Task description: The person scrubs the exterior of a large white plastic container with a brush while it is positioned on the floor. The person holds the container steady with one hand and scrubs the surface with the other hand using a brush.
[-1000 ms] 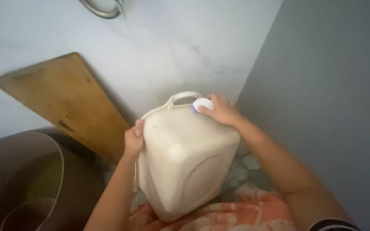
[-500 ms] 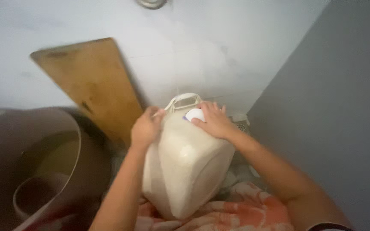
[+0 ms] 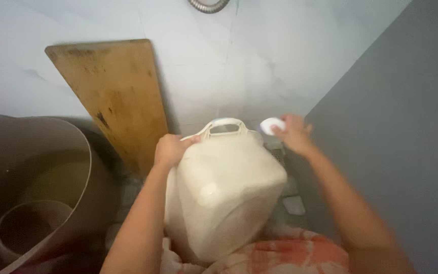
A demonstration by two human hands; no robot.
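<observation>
The jug looks like cream plastic, smooth with a dull sheen, and the cap in the right hand is white plastic, slightly glossy. The board is bare wood, matt, stained and worn, against a wall of smooth pale tiles, while the side wall is flat matt grey. The tub is smooth brownish plastic, the hose looks like ribbed shiny metal, and the cloth is soft orange and white patterned fabric.
</observation>
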